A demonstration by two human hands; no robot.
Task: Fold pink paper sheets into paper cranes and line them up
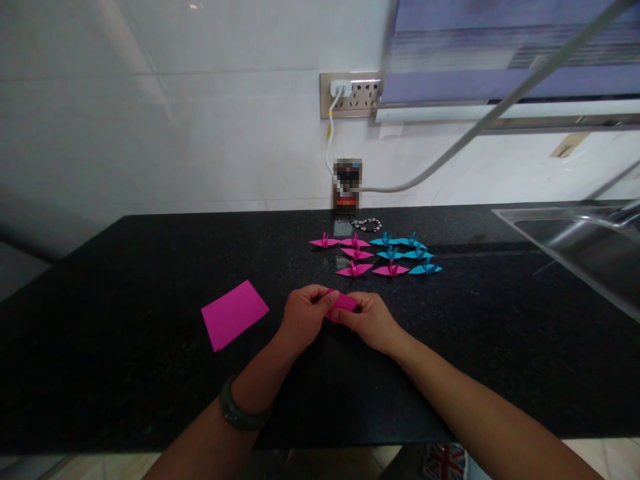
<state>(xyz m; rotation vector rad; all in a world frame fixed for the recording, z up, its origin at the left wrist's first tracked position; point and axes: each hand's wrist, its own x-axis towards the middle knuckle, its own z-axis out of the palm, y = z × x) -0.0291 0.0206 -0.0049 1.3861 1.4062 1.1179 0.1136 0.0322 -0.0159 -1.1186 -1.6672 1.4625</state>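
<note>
A small folded piece of pink origami paper (345, 302) is held between both hands, just above the dark countertop. My left hand (306, 315) grips its left side, thumb on top. On the right side, my right hand (371, 320) pinches it between thumb and fingers. The fingers partly cover the paper, so its exact fold is hidden. Left of my left hand lies a stack of flat pink paper (234, 315). Beyond the hands, folded pink paper cranes (355, 269) stand in rows beside blue paper cranes (425, 268).
A beaded loop (367, 225) lies behind the cranes. A pixelated upright object (347, 185) leans at the wall, near a white cable (329, 143) from the socket panel (357, 95). A metal sink (590, 247) is set in the counter (125, 387) at right.
</note>
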